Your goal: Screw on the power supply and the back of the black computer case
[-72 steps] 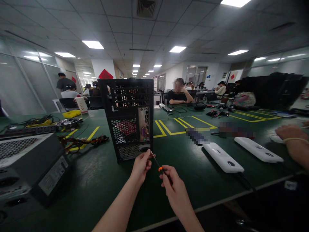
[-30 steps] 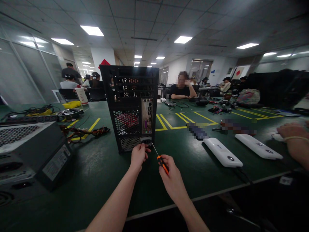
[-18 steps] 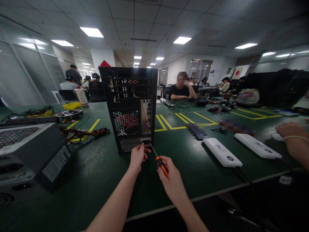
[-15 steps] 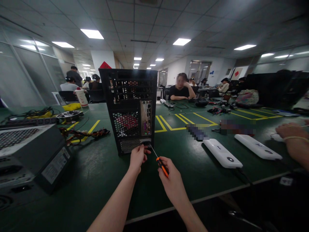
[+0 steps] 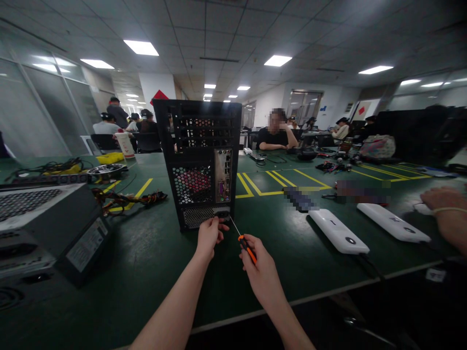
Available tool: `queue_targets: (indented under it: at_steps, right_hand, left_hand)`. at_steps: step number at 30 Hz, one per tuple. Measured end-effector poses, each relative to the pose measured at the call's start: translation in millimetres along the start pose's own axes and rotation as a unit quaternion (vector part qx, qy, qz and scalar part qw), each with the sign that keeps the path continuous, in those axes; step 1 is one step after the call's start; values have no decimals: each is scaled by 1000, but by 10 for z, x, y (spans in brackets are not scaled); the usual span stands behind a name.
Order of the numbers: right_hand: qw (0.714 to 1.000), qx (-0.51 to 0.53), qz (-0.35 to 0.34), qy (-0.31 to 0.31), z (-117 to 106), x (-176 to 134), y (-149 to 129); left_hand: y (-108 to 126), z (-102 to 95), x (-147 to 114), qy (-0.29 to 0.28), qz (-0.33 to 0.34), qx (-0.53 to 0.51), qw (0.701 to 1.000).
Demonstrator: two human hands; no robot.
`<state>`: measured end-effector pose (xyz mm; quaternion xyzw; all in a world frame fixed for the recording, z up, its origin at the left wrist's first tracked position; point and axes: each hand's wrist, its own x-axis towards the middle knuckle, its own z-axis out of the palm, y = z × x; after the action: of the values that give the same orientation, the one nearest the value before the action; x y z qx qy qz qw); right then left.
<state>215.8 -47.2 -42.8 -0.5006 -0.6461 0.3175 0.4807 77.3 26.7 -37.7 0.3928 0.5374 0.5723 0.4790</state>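
A black computer case (image 5: 174,160) stands upright on the green table, its back panel with ports and honeycomb vents turned toward me. At its lower edge, by the power socket, my left hand (image 5: 208,239) has its fingers bent and drawn together; whether something small sits between them is hidden. My right hand (image 5: 260,262) is closed around the orange and black handle of a screwdriver (image 5: 248,250). The thin shaft slants up and left, with its tip at the lower right corner of the case, close to my left fingertips. Contact with a screw is too small to see.
Power supply units (image 5: 85,250) sit at the left, with bundled cables (image 5: 146,198) behind. White power banks (image 5: 337,232) and a blurred dark device lie to the right. Another person's hand (image 5: 445,200) reaches in at the right edge. A person (image 5: 277,136) sits across the table.
The view has shifted slightly, moving the scene a little to the right. The right hand and screwdriver sit slightly farther from the left hand; both grips look the same.
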Motion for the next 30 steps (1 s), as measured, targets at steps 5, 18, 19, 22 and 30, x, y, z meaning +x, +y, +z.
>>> queue_targets:
  at_steps: [5,18,19,22,30]
  right_hand:
    - [1000,-24,8,1,-7,-7,-30]
    - [991,-107,-75,38,-5,-14,-71]
    - [988,-121,-84,48,-6,-19,-74]
    - [982,-152,-98,57,-7,-35,-92]
    - [979,-167,-90,76,31,-52,-110]
  left_hand:
    - [12,7,-11,14,0,-6,1000]
    - [-84,-77,44,19,84,137,987]
    - [-88,-79,50,22,83,131,988]
    - [-99,-78,64,30,86,125,988]
    - [-79,-56,50,40,96,140,985]
